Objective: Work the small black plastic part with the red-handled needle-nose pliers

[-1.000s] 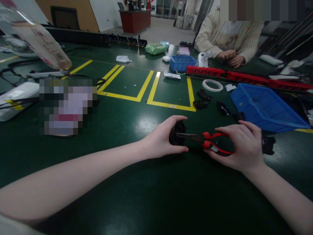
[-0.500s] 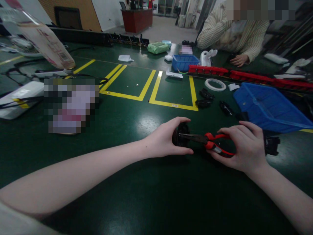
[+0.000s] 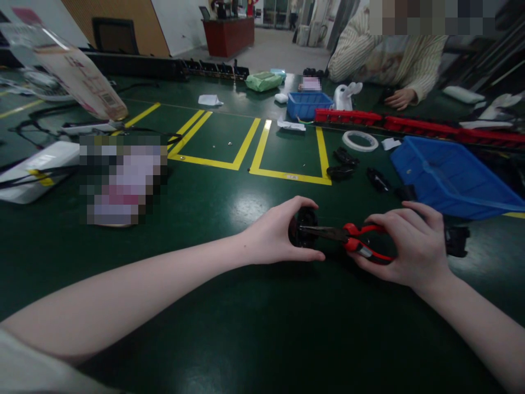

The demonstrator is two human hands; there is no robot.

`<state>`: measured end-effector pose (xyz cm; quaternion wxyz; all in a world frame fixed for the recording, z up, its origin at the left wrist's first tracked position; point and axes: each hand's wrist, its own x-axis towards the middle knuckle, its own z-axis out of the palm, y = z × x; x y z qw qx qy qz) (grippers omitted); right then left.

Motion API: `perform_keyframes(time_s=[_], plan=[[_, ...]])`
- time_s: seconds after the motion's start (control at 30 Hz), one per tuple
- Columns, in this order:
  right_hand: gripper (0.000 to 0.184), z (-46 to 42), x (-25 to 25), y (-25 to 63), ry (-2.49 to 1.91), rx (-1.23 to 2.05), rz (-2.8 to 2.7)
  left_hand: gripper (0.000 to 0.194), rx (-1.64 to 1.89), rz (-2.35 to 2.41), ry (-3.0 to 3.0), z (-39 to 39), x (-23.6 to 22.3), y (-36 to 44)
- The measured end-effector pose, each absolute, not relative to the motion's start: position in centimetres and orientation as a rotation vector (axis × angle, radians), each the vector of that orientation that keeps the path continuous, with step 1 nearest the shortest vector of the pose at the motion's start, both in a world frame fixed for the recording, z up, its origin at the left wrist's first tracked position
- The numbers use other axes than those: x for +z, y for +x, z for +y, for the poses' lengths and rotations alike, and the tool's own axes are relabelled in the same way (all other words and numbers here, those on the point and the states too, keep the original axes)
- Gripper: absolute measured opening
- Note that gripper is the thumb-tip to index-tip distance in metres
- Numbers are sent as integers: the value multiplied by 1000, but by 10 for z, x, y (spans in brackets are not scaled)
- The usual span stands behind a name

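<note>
Yellow tape (image 3: 290, 176) marks out boxes on our dark green desk (image 3: 246, 328), and a co-worker (image 3: 429, 68) in a striped top is across from us. Near the middle, our left hand (image 3: 283, 232) holds a black part (image 3: 307, 215), thumb and finger curved around it. Our right hand (image 3: 416, 246) grips red-handled needle-nose pliers (image 3: 350, 230), whose tips reach the part (we cannot tell whether they pinch it). Beyond the right hand sits a blue plastic bin (image 3: 447, 178), with a roll of white tape (image 3: 360, 148) near it.
</note>
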<state>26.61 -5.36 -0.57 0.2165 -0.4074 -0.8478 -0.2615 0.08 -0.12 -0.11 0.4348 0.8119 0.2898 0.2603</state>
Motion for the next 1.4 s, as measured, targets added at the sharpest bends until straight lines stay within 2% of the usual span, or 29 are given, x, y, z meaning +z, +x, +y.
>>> perform_keyframes(time_s=[0.4,0.57,0.87,1.4], plan=[[49,-55,-5,271,-1172,-698,-2367,69,631,705,2028,0,-2,1],[47,-54,-4,268,-1122,-781,-2409,70,632,695,2033,0,-4,1],[41,-53,-5,269,-1125,-733,-2405,70,615,706,2021,0,-1,1],[44,-57,-4,269,-1087,-785,-2421,67,536,693,1992,0,1,0]])
